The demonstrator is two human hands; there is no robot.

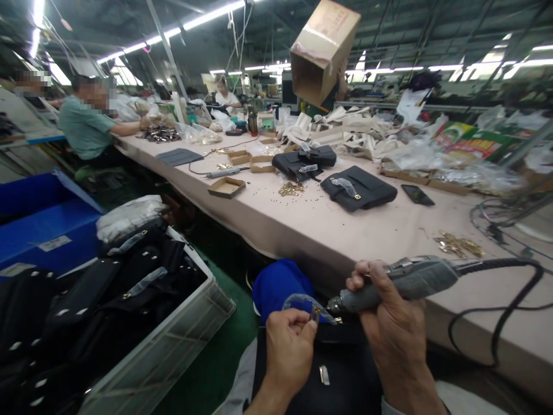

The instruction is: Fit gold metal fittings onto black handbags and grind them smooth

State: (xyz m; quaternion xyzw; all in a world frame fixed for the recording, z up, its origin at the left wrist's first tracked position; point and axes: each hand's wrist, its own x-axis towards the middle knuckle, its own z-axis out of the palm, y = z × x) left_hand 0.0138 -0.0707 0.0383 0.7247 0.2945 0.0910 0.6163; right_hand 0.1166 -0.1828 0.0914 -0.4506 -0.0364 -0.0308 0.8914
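In my right hand (391, 311) is a grey corded electric screwdriver (406, 282), its tip pointing left. The fingers and thumb of my left hand (289, 346) pinch a small gold metal buckle (315, 314) right by that tip. Clear plastic film (302, 300) wraps the strap piece behind the buckle. Across my lap lies a black bag (341, 369), with a small shiny metal fitting (324, 375) on its face. Whether the tip touches a screw is too small to tell.
Left of me stands a grey crate (173, 340) full of black bags, beside blue bins (47, 219). The table (285, 230) carries black bags (358, 187), gold hardware (460, 245), a phone (417, 194) and cardboard trays (227, 187). The tool's cable (518, 262) loops at right. A person (88, 124) sits far left.
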